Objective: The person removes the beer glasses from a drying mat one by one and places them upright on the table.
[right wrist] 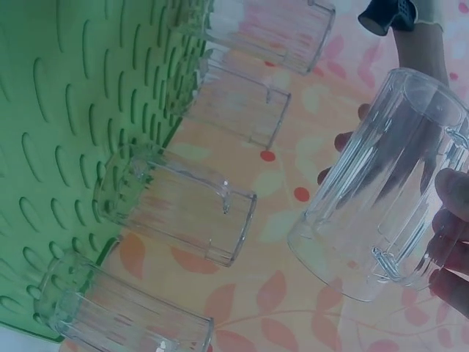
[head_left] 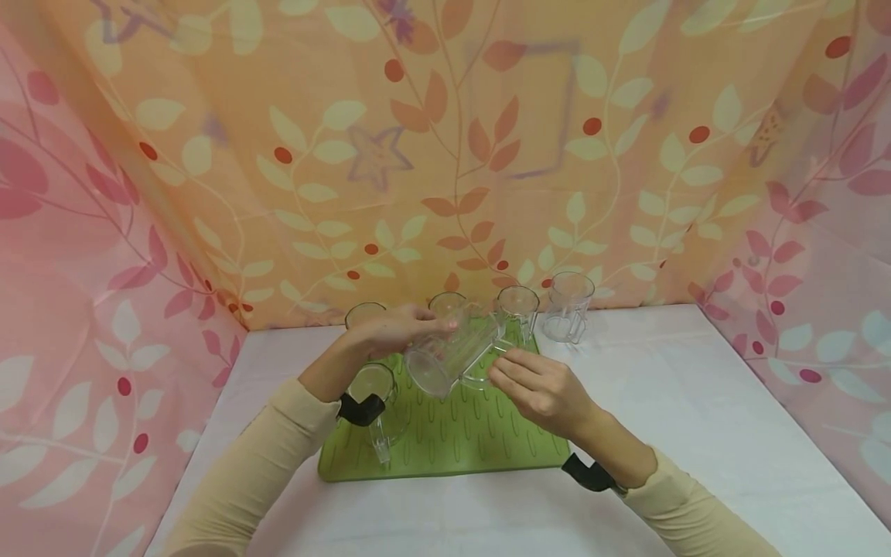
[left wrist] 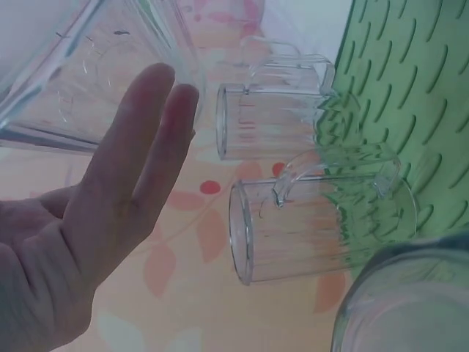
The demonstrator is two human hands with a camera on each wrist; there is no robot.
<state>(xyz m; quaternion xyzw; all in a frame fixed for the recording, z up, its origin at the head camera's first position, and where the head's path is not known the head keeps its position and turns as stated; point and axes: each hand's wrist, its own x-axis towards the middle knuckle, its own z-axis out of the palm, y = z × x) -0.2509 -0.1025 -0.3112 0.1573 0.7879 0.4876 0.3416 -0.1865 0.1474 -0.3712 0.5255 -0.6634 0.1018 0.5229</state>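
Observation:
A clear glass mug (head_left: pixel 429 373) is held tilted above the green mat, its base toward the camera. My left hand (head_left: pixel 397 329) holds the mug's body from the left; in the left wrist view its fingers (left wrist: pixel 139 139) lie fairly straight along the glass. The right hand (head_left: pixel 539 389) grips the mug's handle from the right. In the right wrist view the mug (right wrist: pixel 366 198) stands between both hands, and the right fingertips (right wrist: pixel 451 227) curl at the handle. The left thumb is hidden in the left wrist view.
The green mat (head_left: pixel 480 452) with raised ridges lies on a white-covered table (head_left: pixel 696 418). Several clear mugs stand on it: one at front left (head_left: pixel 372 383), others along the back (head_left: pixel 518 305). Another mug (head_left: pixel 571 309) is on the cloth past the back right corner. Patterned curtains (head_left: pixel 452 155) enclose the table.

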